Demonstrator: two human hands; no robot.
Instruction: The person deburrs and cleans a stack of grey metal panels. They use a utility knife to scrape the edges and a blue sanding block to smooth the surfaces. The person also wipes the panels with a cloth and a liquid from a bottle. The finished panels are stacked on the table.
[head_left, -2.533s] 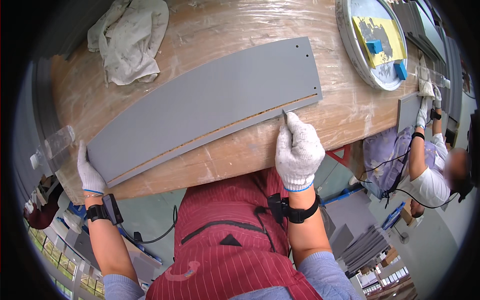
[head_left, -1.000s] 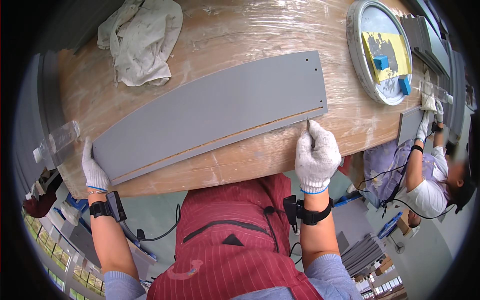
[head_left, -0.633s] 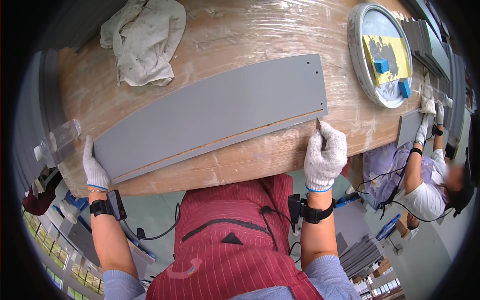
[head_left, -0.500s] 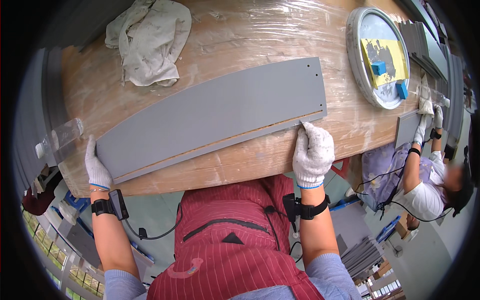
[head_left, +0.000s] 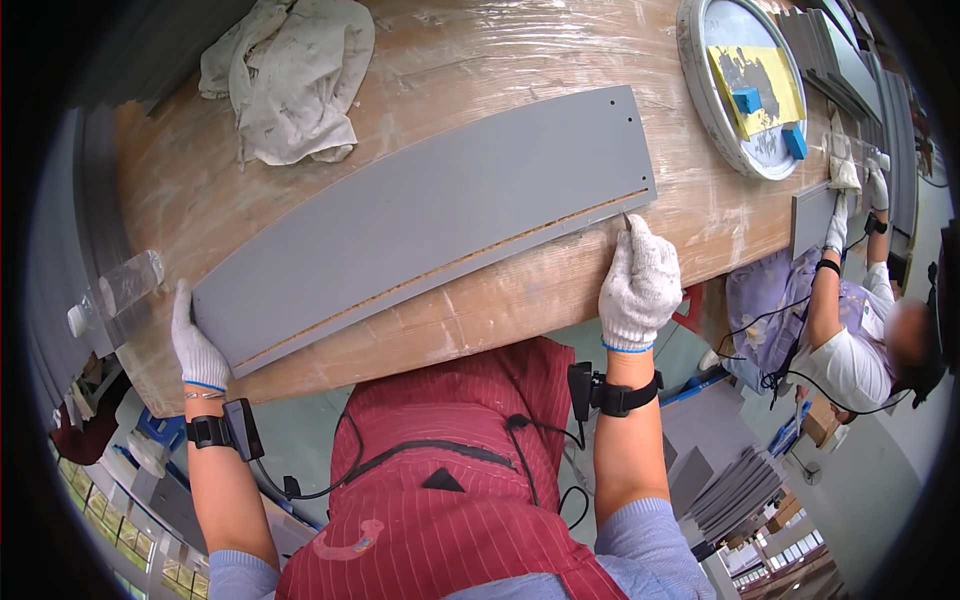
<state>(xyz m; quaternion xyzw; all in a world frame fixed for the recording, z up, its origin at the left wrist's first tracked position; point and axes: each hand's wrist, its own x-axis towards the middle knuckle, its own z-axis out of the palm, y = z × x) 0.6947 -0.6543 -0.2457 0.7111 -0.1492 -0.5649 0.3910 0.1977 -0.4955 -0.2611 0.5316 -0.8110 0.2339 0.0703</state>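
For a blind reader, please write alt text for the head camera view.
A person's gloved right hand presses a small tool against the near edge of a long grey panel on a wooden table, while the gloved left hand steadies its other end.

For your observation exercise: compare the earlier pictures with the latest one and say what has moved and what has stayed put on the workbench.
The right hand, pinching a small thin tool against the near edge of the grey panel, has slid rightward along that edge from about two-thirds along to close to the right corner. The left hand stays braced at the panel's left end. The panel, the rag and the round tray stayed on the table.
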